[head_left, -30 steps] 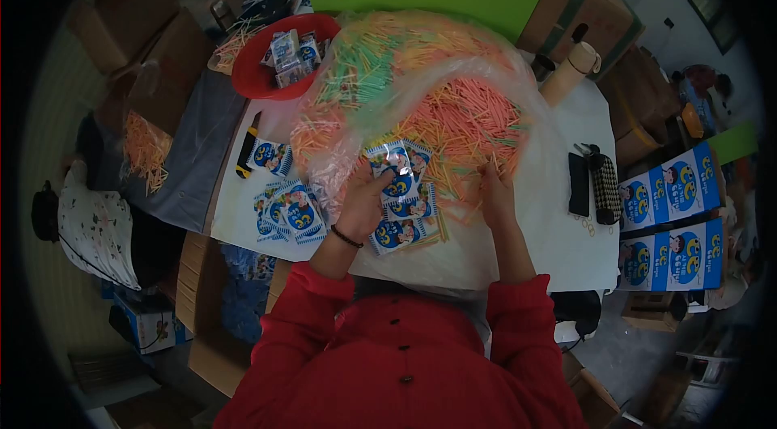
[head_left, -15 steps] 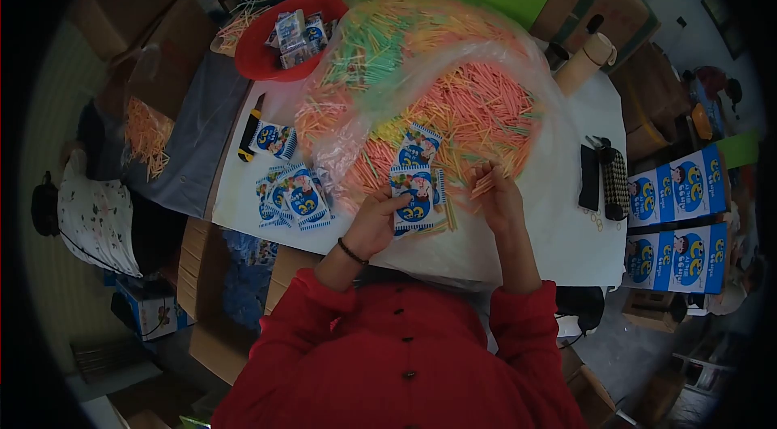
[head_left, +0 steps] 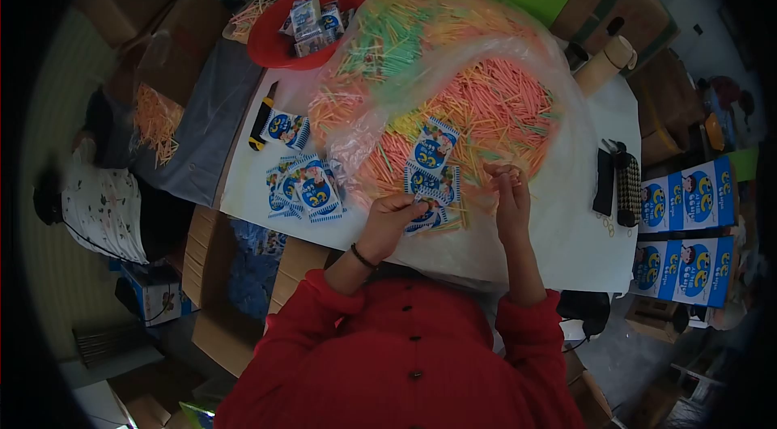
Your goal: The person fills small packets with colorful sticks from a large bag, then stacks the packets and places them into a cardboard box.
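Observation:
My left hand (head_left: 388, 227) pinches the edge of a blue-and-white printed packet (head_left: 426, 217) near the table's front. Two more such packets lie just beyond it, the farther packet (head_left: 433, 146) resting against a heap of thin coloured sticks (head_left: 502, 97). Over the table's front right, my right hand (head_left: 511, 202) is raised with its fingertips closed together. Pale pinkish ends of sticks show at those fingertips, mostly hidden by the fingers. The heap, pink, orange, yellow and green, lies in a clear plastic bag (head_left: 465, 57).
Several packets (head_left: 314, 189) lie at the left beside a yellow-black utility knife (head_left: 262, 117). A red bowl (head_left: 271, 40) holds wrapped packs. A tan flask (head_left: 609, 65), a patterned pouch (head_left: 627, 190) and printed boxes (head_left: 684, 271) are at the right. Another person (head_left: 101, 206) is at the left.
The view has shifted, moving the scene slightly right. My left hand has slid down to the lower packet's edge. My right hand has turned, its fingertips drawn together, and the sticks show less.

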### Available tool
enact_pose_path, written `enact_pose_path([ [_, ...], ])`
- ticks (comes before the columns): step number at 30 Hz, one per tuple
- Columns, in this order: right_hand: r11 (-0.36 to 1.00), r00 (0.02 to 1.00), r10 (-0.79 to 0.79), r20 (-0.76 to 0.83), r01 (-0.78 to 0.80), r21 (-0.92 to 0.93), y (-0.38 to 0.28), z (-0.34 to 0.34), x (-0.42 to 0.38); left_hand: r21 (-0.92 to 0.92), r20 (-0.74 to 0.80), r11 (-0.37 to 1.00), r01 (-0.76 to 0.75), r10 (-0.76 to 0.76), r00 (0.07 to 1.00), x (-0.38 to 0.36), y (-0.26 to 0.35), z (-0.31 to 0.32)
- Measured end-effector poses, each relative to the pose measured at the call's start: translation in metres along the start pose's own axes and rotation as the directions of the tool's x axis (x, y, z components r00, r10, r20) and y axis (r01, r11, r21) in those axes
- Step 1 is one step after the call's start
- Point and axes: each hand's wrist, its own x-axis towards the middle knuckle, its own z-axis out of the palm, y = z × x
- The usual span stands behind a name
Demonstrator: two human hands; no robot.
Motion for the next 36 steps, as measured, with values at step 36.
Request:
enact_pose_path([
  [36,0.455,0.883,-0.074,0.463,0.443,-0.773,-0.025,0.005,0.012,0.038,0.03,0.999,-0.019,0.018,0.999,-0.02,0.008,0.017],
])
